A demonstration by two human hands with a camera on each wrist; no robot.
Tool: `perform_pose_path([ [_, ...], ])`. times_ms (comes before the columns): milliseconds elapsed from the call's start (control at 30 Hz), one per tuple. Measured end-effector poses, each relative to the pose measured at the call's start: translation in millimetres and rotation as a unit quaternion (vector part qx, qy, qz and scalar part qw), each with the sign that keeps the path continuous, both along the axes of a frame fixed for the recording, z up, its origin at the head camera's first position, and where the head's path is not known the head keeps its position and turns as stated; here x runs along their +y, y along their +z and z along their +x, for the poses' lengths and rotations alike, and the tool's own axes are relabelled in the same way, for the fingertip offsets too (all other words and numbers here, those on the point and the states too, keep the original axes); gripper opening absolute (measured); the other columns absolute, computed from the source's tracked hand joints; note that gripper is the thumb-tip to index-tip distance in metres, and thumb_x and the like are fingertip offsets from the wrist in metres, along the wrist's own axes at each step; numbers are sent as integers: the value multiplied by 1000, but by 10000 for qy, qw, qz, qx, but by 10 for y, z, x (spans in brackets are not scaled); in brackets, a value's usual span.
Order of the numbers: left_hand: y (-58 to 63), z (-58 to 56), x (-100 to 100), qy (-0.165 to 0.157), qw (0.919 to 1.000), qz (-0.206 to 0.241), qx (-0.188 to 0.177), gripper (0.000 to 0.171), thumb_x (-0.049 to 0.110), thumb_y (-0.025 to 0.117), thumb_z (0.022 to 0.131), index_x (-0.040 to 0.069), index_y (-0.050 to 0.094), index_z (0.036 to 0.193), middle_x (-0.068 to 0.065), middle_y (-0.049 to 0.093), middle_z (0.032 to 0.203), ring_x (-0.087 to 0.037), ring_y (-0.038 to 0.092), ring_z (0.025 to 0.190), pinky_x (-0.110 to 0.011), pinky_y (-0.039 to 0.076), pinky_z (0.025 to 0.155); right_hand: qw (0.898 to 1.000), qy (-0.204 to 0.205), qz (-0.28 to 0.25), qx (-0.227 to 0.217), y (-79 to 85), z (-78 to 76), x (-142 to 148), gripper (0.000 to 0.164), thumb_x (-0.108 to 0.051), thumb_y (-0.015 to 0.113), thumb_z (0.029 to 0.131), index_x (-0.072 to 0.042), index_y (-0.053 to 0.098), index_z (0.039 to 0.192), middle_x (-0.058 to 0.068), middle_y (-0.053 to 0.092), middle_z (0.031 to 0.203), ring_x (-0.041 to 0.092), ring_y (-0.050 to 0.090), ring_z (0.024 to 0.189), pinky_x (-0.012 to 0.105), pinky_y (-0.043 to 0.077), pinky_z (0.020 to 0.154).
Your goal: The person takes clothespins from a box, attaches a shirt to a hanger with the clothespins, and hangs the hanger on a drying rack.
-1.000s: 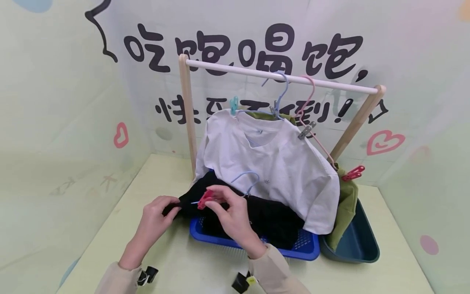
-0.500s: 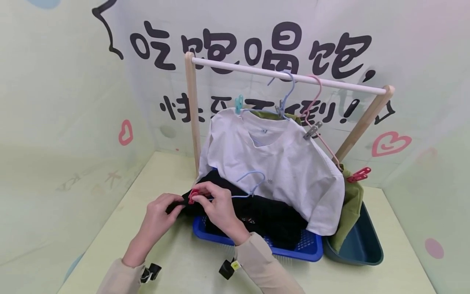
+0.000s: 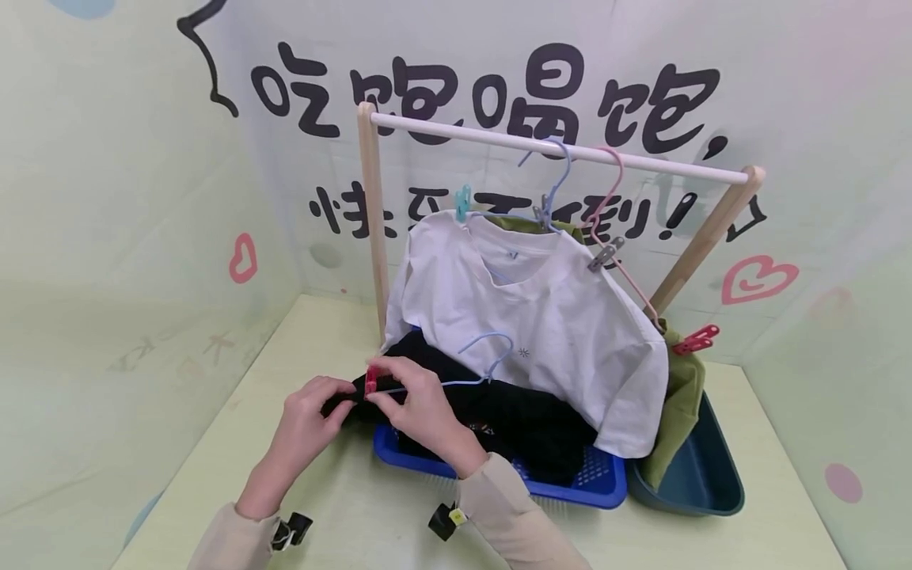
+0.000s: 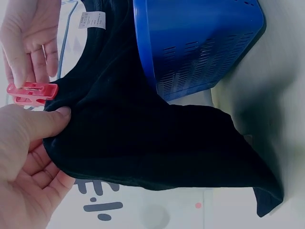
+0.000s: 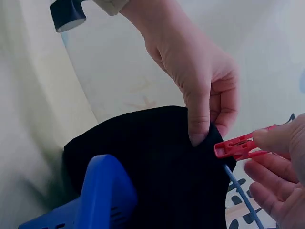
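Observation:
A black shirt [image 3: 541, 412] with a white neck label lies over the blue basket, its shoulder drawn out to the left. My left hand [image 3: 309, 416] pinches that shoulder between thumb and fingers. Beside it, my right hand [image 3: 427, 408] pinches a red clothespin [image 5: 236, 147] by its handle end. The clothespin's nose meets the fabric edge just by my left thumb, as the left wrist view shows. A light blue hanger [image 5: 244, 194] runs into the shirt at this spot; its hook stands up over the black cloth. Whether the clothespin clamps the hanger is hard to see.
Behind stands a rack with a white rail [image 3: 463, 134]. A white shirt [image 3: 456, 277] and an olive garment [image 3: 677, 412] hang there with clothespins. The blue basket [image 3: 606, 495] stands in front, a dark teal tub [image 3: 737, 499] at right.
My right hand has moved left with the red clothespin, up to the shirt's edge beside my left hand. The clothespin has turned more upright. My left hand keeps its pinch; the head view shifted slightly.

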State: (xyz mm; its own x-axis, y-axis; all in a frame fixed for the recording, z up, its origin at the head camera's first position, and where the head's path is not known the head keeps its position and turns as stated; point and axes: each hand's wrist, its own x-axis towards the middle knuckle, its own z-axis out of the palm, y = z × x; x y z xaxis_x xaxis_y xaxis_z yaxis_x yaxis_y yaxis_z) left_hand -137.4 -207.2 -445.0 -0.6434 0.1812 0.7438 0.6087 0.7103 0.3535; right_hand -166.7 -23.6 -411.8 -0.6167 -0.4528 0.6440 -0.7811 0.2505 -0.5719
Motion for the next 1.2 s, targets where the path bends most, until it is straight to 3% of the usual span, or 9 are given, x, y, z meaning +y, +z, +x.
perform_pose_path([
  [133, -15, -12, -2, -3, 10000, 12, -13, 34, -19, 79, 55, 0, 66, 79, -8, 65, 76, -19, 63, 72, -29, 50, 62, 9997, -189, -118, 86, 7, 39, 70, 46, -5, 76, 77, 1, 58, 120, 11, 63, 112, 19, 60, 102, 23, 48, 88],
  [267, -20, -22, -6, 24, 10000, 45, -22, 34, -19, 79, 54, 0, 66, 79, -7, 66, 76, -19, 63, 72, -28, 50, 63, 9982, -125, -582, -80, 10, 83, 190, 35, -3, 72, 80, -1, 62, 113, 11, 65, 105, 18, 62, 96, 24, 51, 83],
  [433, -22, -33, 3, 79, 9999, 58, -35, 35, -19, 80, 53, 0, 67, 79, -7, 66, 77, -18, 63, 71, -27, 50, 63, 9941, -72, -894, -616, 4, 159, 404, 26, -1, 70, 81, -1, 65, 107, 11, 68, 99, 19, 66, 87, 26, 53, 79],
  [600, -29, -34, 15, 102, 9999, 70, -62, 35, -19, 79, 53, 0, 67, 79, -7, 66, 77, -18, 63, 71, -25, 50, 62, 9889, -195, -1026, -1055, 104, 334, 711, 20, 5, 69, 80, 3, 66, 100, 17, 68, 93, 26, 67, 80, 31, 55, 70],
  [733, -35, -35, 14, 97, 9999, 83, -100, 34, -19, 79, 54, 1, 67, 79, -7, 66, 77, -19, 63, 71, -25, 50, 61, 9878, -411, -1082, -1043, 199, 478, 996, 18, 13, 66, 78, 9, 65, 96, 22, 68, 89, 29, 67, 76, 29, 55, 67],
  [900, -45, -47, 9, 142, 9998, 76, -90, 34, -18, 80, 54, 2, 67, 79, -8, 66, 77, -18, 62, 70, -21, 48, 61, 9837, -628, -1382, -959, 19, 479, 1351, 19, 17, 63, 78, 10, 64, 96, 23, 67, 90, 19, 67, 80, 22, 53, 71],
  [1033, -53, -53, 16, 150, 9998, 68, -71, 34, -18, 80, 53, 2, 67, 78, -8, 66, 76, -19, 61, 69, -19, 48, 60, 9749, -770, -1769, -1115, -168, 468, 1610, 21, 17, 61, 80, 9, 64, 99, 25, 66, 93, 10, 66, 86, 19, 52, 75],
  [1200, -45, -59, 49, 172, 9998, 42, -106, 34, -18, 80, 53, 1, 67, 78, -9, 66, 76, -19, 61, 69, -20, 47, 58, 9618, -1038, -2175, -1298, -241, 537, 1899, 19, 19, 58, 81, 14, 62, 98, 23, 66, 93, 8, 66, 88, 19, 52, 75],
])
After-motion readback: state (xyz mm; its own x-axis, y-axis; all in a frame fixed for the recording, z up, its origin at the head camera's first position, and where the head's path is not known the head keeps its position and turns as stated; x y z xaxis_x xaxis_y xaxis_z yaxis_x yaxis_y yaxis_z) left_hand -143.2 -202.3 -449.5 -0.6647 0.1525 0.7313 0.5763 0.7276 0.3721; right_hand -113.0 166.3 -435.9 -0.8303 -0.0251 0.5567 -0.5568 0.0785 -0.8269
